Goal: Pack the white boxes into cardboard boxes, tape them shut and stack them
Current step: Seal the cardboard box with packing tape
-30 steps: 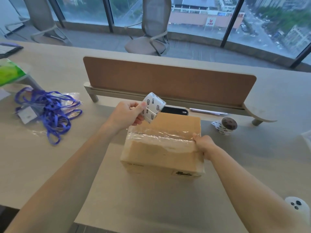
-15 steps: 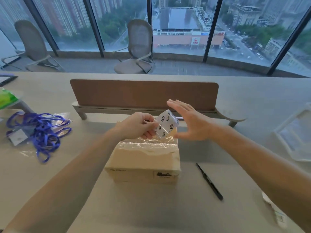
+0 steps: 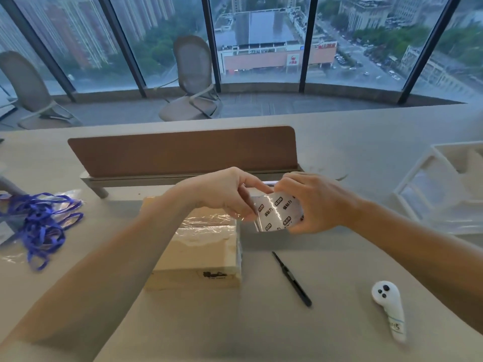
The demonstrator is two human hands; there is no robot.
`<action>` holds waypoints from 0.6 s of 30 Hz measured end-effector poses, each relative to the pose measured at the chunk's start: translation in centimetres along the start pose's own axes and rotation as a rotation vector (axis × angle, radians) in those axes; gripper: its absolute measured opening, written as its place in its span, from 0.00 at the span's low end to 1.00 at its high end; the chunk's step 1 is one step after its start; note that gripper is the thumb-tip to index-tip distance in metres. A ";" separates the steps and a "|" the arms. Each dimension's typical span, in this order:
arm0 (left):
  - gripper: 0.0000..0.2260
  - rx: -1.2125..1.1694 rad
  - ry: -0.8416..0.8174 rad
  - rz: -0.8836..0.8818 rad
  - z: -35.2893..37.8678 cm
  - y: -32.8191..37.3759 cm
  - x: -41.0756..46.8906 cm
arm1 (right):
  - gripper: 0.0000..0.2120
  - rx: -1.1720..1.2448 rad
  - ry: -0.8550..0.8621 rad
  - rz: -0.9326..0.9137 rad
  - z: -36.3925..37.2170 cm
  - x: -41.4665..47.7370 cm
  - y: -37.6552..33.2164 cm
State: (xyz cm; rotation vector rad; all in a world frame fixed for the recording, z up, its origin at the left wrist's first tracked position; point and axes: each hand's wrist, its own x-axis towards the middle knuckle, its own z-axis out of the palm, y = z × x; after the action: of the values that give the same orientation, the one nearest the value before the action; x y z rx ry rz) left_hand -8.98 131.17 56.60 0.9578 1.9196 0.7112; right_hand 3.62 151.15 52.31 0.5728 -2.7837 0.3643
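Observation:
A closed cardboard box lies on the table, with clear tape across its top seam. Above its far right corner I hold a roll of clear tape with a white printed core. My left hand pinches the roll's left side, and a strip of tape runs from it down to the box top. My right hand grips the roll from the right, fingers curled round it. No white boxes are in view.
A black pen lies right of the box, and a white controller lies further right. Blue lanyards on plastic sit at left. A brown divider stands behind the box. A white tray sits at right.
My right hand left the box's right end, swung up open and now grips the tape roll. The roll moved right, past the box's corner. The camera tilted up.

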 end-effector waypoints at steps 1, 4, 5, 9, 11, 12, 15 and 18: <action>0.28 0.019 -0.002 -0.009 0.1 0.6 0.8 | 0.27 0.004 -0.007 0.025 -0.1 -0.7 0.6; 0.29 0.068 -0.019 -0.031 0.5 2.1 3.5 | 0.29 0.030 -0.030 0.130 -0.1 -2.7 2.2; 0.28 0.087 -0.029 -0.040 0.5 2.4 4.5 | 0.30 0.033 -0.027 0.163 0.0 -3.4 2.8; 0.19 0.205 0.101 -0.035 0.7 3.1 8.1 | 0.28 0.029 0.051 0.335 0.7 -5.9 5.0; 0.15 0.149 0.160 -0.010 0.8 3.4 9.9 | 0.29 0.058 0.122 0.443 1.4 -7.2 6.1; 0.13 0.132 0.164 -0.008 0.8 3.7 10.8 | 0.29 0.072 0.151 0.471 1.9 -7.7 6.7; 0.07 0.203 0.179 -0.029 1.1 4.5 14.5 | 0.29 0.094 0.229 0.531 3.8 -9.1 8.6; 0.05 0.218 0.130 -0.056 1.0 5.7 18.6 | 0.28 0.101 0.311 0.642 5.6 -10.2 11.2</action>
State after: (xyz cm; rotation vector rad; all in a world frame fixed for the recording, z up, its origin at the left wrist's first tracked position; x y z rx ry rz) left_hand -12.52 149.81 52.39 1.0062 2.1637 0.5504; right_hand 6.80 162.98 41.75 -0.3564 -2.5796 0.6580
